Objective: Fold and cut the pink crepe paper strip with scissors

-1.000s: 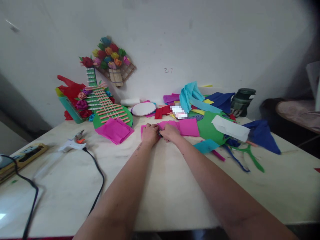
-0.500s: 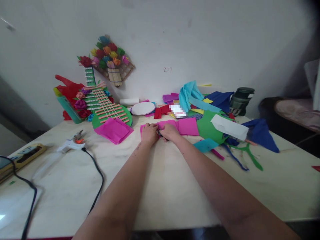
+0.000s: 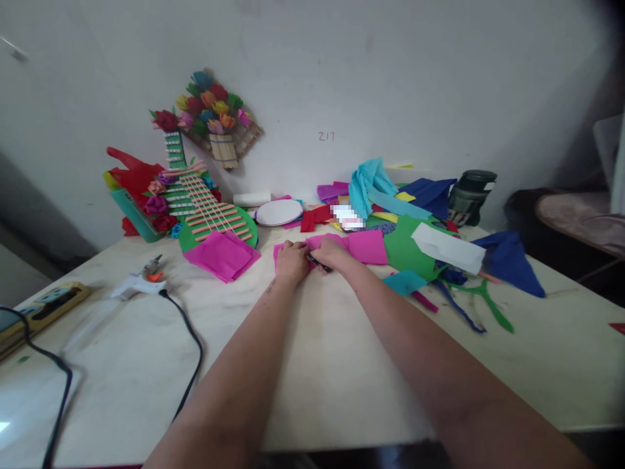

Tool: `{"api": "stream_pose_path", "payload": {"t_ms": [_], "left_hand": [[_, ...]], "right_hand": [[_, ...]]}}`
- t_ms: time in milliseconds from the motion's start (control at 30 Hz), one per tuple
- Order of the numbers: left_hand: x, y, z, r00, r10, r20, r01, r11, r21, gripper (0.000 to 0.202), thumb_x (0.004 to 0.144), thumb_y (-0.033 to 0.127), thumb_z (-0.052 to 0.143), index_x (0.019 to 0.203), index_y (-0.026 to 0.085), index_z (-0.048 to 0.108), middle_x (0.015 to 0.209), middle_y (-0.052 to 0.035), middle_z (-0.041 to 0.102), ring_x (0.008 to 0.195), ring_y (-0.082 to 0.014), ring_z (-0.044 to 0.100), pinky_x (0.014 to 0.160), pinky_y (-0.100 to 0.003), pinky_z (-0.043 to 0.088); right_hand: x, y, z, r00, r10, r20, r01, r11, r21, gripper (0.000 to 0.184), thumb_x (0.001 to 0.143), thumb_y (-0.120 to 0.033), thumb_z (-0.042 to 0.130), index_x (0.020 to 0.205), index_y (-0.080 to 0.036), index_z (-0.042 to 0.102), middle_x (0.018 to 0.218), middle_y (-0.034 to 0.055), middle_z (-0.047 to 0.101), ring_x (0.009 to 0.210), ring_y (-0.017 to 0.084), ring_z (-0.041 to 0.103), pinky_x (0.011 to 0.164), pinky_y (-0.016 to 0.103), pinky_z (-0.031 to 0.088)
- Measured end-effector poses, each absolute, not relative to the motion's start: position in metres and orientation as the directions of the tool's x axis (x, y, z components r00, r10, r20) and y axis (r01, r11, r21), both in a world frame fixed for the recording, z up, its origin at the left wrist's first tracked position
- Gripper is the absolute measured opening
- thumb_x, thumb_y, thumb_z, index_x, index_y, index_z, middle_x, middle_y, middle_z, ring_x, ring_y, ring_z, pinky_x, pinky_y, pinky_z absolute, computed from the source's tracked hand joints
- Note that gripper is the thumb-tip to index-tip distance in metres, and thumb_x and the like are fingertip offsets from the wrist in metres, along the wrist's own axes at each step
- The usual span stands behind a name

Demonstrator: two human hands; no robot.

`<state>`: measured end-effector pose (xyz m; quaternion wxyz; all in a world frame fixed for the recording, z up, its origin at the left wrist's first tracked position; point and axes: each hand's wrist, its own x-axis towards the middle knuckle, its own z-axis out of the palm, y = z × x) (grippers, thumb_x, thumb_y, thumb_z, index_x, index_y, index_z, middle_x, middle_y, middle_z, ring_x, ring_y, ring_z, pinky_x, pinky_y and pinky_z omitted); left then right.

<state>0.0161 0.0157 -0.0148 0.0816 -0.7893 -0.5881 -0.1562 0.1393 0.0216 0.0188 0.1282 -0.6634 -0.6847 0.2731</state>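
Both my hands rest close together on a strip of pink paper [image 3: 368,246] lying flat far out on the pale table [image 3: 317,371]. My left hand [image 3: 291,260] has its fingers curled down on the left end of the strip. Just to its right, my right hand [image 3: 333,254] is closed around a small dark tool [image 3: 318,263], of which only the tip shows between the two hands. What kind of tool it is I cannot make out.
Folded pink sheets [image 3: 222,255] lie left of my hands. A white glue gun [image 3: 134,284] with a black cord [image 3: 191,339] and a power strip [image 3: 49,303] sit at the left. A paper guitar [image 3: 209,212], white disc [image 3: 280,212], loose coloured paper [image 3: 415,247] and dark jar [image 3: 471,195] crowd the back.
My right hand has crept a little farther away along the pink strip. My left hand stays in place on the paper.
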Motion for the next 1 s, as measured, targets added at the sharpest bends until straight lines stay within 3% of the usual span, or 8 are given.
{"api": "stream_pose_path", "payload": {"t_ms": [533,700,867,1000], "left_hand": [[0.016,0.014,-0.013,0.258,0.907,0.334,0.953,-0.295,0.065,0.036,0.082,0.024,0.045,0.113,0.026,0.064,0.122,-0.0012,0.059,0.108,-0.0249,0.046,0.085,-0.037,0.041],[0.016,0.014,-0.014,0.256,0.908,0.331,0.953,-0.294,0.068,0.037,0.083,0.024,0.043,0.114,0.026,0.063,0.122,0.0000,0.060,0.108,-0.0245,0.045,0.086,-0.036,0.040],[0.017,0.015,-0.014,0.251,0.909,0.332,0.955,-0.288,0.066,0.036,0.085,0.025,0.041,0.112,0.027,0.064,0.121,-0.0005,0.060,0.107,-0.0245,0.046,0.085,-0.036,0.040],[0.017,0.016,-0.016,0.250,0.905,0.344,0.955,-0.288,0.066,0.035,0.086,0.026,0.040,0.111,0.029,0.065,0.120,0.0007,0.061,0.106,-0.0236,0.046,0.085,-0.035,0.040]], "right_hand": [[0.138,0.023,0.015,-0.091,0.987,-0.136,0.886,0.018,-0.464,0.019,0.072,-0.027,0.052,0.071,-0.015,0.066,0.058,0.0047,0.067,0.053,0.015,0.062,0.052,0.022,0.044],[0.140,0.025,0.012,-0.080,0.990,-0.118,0.890,0.018,-0.455,0.023,0.073,-0.029,0.053,0.086,-0.015,0.065,0.055,0.0024,0.066,0.059,0.015,0.064,0.054,0.022,0.043],[0.141,0.020,0.017,-0.043,0.996,-0.077,0.913,0.008,-0.407,0.040,0.075,-0.032,0.053,0.110,-0.015,0.057,0.061,0.0028,0.068,0.066,0.017,0.065,0.057,0.023,0.042],[0.142,0.016,0.024,-0.033,0.998,-0.055,0.925,0.010,-0.379,0.045,0.073,-0.031,0.057,0.115,-0.016,0.056,0.069,0.0042,0.070,0.066,0.017,0.065,0.057,0.023,0.043]]}}
